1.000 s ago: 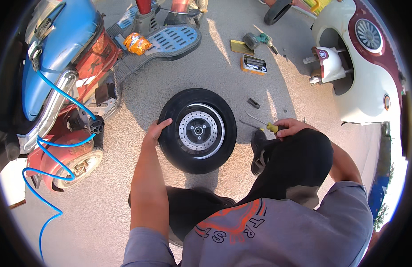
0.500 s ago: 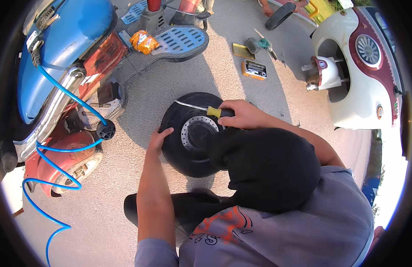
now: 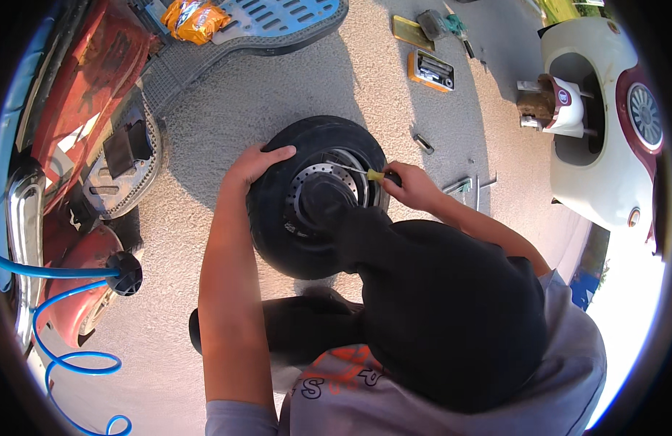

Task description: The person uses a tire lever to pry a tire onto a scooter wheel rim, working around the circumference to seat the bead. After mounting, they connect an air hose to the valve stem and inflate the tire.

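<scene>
A black-tyred wheel (image 3: 272, 231) is on the pavement in front of me, its drilled brake disc (image 3: 292, 195) facing up and part of the silver rim showing. My left hand (image 3: 260, 164) clasps the tyre's upper left edge, thumb on top; the other fingers are mostly hidden. On the other side, my right hand (image 3: 414, 187) is closed round a screwdriver (image 3: 376, 175) with a yellow and black handle. Its thin shaft reaches left over the rim towards the disc; I cannot tell whether the tip touches. A large black shape (image 3: 445, 291) hides the wheel's lower right.
Left stand a red scooter body (image 3: 78, 94), a footboard (image 3: 281, 16) with an orange packet (image 3: 194, 20), and a coiled blue hose (image 3: 53, 272). A socket set (image 3: 432, 71), a small metal piece (image 3: 423, 144) and metal tools (image 3: 463, 185) lie right, near a white scooter (image 3: 587, 182).
My view has shifted. The screwdriver has moved from across the tyre's upper sidewall to the right side of the rim. My left hand now sits higher on the tyre.
</scene>
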The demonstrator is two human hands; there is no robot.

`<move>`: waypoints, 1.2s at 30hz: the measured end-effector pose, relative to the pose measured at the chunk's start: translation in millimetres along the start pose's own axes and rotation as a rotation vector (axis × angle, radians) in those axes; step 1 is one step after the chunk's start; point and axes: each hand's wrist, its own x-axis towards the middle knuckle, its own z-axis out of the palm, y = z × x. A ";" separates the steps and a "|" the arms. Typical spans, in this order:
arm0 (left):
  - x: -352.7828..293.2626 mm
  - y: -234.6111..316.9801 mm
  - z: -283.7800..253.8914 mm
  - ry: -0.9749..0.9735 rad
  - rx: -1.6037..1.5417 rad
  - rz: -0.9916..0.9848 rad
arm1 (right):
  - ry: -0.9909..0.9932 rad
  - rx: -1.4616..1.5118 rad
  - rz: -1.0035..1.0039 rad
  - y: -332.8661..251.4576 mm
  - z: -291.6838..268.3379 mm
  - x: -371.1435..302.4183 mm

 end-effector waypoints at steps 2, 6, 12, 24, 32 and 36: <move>1.7 8.1 4.4 0.030 0.086 0.013 | 0.022 -0.032 -0.058 1.1 17.6 19.6; -2.7 6.1 9.4 0.094 0.091 0.055 | 0.015 0.091 -0.090 4.0 61.3 39.3; 0.3 3.8 12.3 0.085 0.060 0.059 | 0.140 0.201 -0.167 -6.2 90.1 41.0; -15.8 -8.1 47.9 0.613 0.690 0.098 | -0.072 0.078 -0.036 -74.8 44.5 40.7; -16.8 1.0 46.6 0.627 0.782 0.062 | 0.345 -0.001 -0.336 -65.6 52.3 44.0; -13.9 2.3 45.8 0.588 0.804 0.035 | 0.626 0.318 -0.600 -71.7 54.9 75.0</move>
